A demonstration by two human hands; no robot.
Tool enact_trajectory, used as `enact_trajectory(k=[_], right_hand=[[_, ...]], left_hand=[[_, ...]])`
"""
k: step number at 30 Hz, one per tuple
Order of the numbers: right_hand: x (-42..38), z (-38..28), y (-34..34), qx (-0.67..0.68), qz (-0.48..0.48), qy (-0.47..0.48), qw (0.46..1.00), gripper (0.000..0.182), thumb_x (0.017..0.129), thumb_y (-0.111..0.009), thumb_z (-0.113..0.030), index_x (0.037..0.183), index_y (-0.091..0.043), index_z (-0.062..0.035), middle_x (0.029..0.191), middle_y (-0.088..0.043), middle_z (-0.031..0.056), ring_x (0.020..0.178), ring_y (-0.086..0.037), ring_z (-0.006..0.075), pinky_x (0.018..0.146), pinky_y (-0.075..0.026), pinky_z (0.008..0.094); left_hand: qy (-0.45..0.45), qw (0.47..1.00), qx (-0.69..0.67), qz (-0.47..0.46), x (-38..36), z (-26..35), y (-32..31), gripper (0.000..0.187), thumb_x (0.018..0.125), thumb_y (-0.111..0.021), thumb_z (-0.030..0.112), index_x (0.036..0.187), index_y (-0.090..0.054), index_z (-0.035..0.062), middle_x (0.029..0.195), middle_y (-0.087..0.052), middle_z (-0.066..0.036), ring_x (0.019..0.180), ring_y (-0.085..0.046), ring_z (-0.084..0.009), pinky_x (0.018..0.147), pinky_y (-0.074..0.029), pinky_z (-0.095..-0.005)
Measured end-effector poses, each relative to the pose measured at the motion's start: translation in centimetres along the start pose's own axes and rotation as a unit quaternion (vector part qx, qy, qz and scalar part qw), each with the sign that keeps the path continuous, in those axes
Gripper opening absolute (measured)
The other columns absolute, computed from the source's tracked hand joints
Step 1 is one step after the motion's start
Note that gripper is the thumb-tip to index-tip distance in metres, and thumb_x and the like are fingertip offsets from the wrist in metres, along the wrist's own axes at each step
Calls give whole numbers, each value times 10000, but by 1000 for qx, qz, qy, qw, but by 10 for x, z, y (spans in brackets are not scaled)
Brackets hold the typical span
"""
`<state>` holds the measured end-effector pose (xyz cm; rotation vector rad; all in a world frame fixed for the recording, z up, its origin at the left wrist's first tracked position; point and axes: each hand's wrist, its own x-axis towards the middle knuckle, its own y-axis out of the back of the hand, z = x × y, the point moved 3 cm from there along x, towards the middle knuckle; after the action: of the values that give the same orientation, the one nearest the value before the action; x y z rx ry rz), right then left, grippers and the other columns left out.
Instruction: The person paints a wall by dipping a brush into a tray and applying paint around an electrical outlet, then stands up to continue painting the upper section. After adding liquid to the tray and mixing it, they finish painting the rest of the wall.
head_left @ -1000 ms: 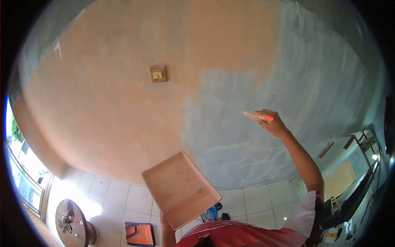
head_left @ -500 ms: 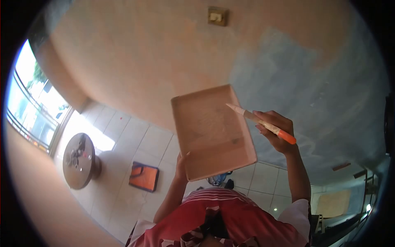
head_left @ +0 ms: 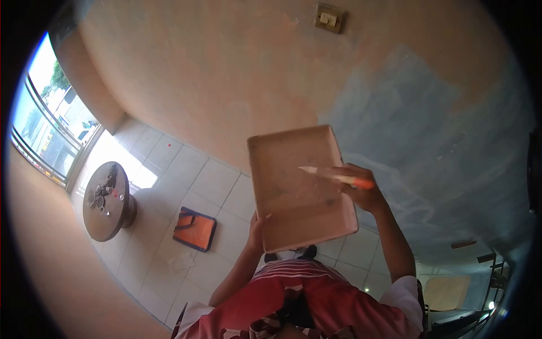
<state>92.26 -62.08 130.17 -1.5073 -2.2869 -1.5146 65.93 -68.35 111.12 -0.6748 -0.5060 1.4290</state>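
A shallow rectangular paint tray [head_left: 302,220], coated in peach-coloured paint, is held up in front of my body. My left hand [head_left: 257,233] grips its left edge with the thumb over the rim; the other fingers are hidden under it. In my right hand [head_left: 366,195] is a paintbrush [head_left: 360,182] with an orange handle end and a pale, pointed tip. The brush points left and its tip overlaps the inside of the tray in this view. My right fingers wrap the handle beside the tray's right edge.
Ahead stands a wall [head_left: 226,85] with peach paint beside a grey-blue area, and a light switch [head_left: 330,18] high on it. A round table [head_left: 104,217] with small items stands left. An orange and dark-blue bag-like item [head_left: 195,229] lies on the tiled floor [head_left: 206,189].
My right hand has moved left and slightly down, bringing the brush further over the tray. The tray sits a little further right and lower in view.
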Motion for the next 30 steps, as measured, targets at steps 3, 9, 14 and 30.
enact_trajectory(k=[3, 9, 14, 30], right_hand=[[-26, 25, 26, 350, 157, -206, 900, 384, 930, -674, -167, 1227, -626, 71, 936, -696, 107, 669, -635, 156, 620, -535, 296], [-65, 51, 22, 299, 325, -272, 855, 386, 884, -758, -260, 1105, -676, 46, 757, -633, 33, 609, -595, 88, 514, -448, 243], [-70, 49, 74, 210, 362, -197, 887, 303, 899, -752, -173, 1136, -693, 6, 833, -678, 45, 689, -643, 116, 591, -503, 267], [25, 123, 158, -525, 90, 104, 840, 419, 776, -682, -96, 1193, -668, -121, 1099, -694, 52, 877, -696, 238, 722, -591, 351]], left_hand=[[18, 1000, 0, 1, -1, -14, 14, 618, 893, -597, 270, 1420, -425, -2, 1301, -562, -189, 1152, -599, -304, 966, -506, -422], [41, 999, -35, 8, 9, -34, 35, 605, 896, -600, 262, 1418, -429, 8, 1296, -564, -179, 1136, -608, -330, 953, -520, -442], [32, 998, -39, -36, 15, -38, 37, 613, 906, -584, 266, 1436, -412, 9, 1310, -556, -189, 1155, -598, -347, 963, -510, -460], [9, 996, -71, 51, 11, -89, 38, 717, 868, -589, 312, 1484, -366, 22, 1413, -510, -199, 1273, -535, -369, 1056, -460, -486]])
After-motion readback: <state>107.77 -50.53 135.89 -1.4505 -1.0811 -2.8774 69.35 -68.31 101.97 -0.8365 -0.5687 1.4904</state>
